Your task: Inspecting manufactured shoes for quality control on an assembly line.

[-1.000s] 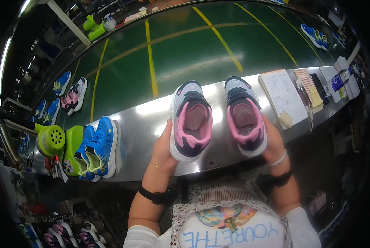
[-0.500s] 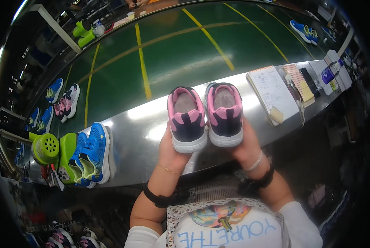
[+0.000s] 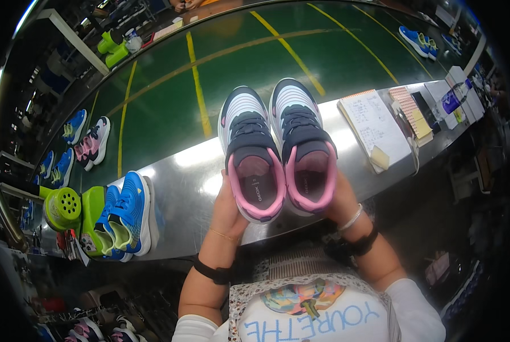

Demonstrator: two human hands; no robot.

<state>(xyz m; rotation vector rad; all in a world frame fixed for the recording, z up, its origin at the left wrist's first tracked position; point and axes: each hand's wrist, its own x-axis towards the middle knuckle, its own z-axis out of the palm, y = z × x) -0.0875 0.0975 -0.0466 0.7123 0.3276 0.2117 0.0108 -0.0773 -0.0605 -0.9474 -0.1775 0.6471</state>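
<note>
Side by side in front of me is a pair of navy, white and pink sneakers, held above the metal ledge with the toes pointing away. Around the heel of the left sneaker [image 3: 248, 154] closes my left hand [image 3: 230, 206]; its fingertips are hidden under the shoe. My right hand [image 3: 341, 199] grips the right sneaker [image 3: 304, 151] the same way, fingers hidden beneath. The pink collars, dark insoles and striped toes show from above. Left of them, a pair of blue sneakers [image 3: 131, 205] leans against a lime green device [image 3: 93, 211] on the ledge.
A green conveyor belt [image 3: 164, 108] with yellow lines runs beyond the metal ledge [image 3: 186, 199]. Pink sneakers [image 3: 98, 139] and several blue ones ride at its left, more blue sneakers [image 3: 417, 43] far right. A written notepad [image 3: 374, 128] and purple-labelled bottle [image 3: 454, 101] are to the right.
Both hands have tipped the sneakers so their tops and insoles face up; before, the heels faced me. The blue pair beside the green device stays in place.
</note>
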